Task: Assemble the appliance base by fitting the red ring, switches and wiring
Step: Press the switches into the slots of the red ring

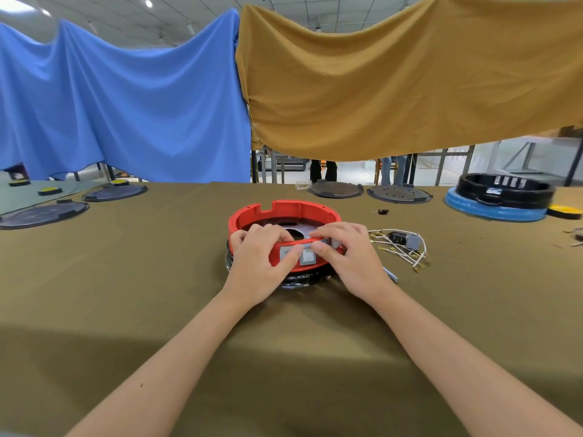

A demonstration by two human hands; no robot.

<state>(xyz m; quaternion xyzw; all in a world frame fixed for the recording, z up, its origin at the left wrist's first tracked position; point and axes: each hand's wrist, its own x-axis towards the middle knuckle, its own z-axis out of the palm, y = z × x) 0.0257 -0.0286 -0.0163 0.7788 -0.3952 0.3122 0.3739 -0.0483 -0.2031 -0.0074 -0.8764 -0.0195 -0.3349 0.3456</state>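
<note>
Head view: both hands work at the near wall of the red ring [285,212], which sits on a black base [295,280] in the middle of the counter [157,279].
Ring: seated on the base, not visibly tilted; notches show in its far wall.
Panel: a grey switch panel [304,255] sits in the near wall of the ring, facing the person.
Left hand [260,263]: grip closed on the ring, fingers curled over the rim to the inside, thumb pressing the left part of the panel.
Right hand [350,257]: grip closed on the ring likewise, fingers over the rim, thumb on the right part of the panel.
Wiring: a bundle of white leads [400,247] with brass terminals and a small grey part lies on the counter just right of the ring, not yet fitted.
Step in hand: by my judgement, pressing the switches home in their cut-out.
Doing it well: push with both thumbs evenly so the panel goes in square; let the fingers inside brace the wall against the push; keep the ring from lifting off the base.
Check: whether the panel is fully flush cannot be told, since the thumbs cover its edges.
Risk: a one-sided push may cock the panel in the opening.
</note>
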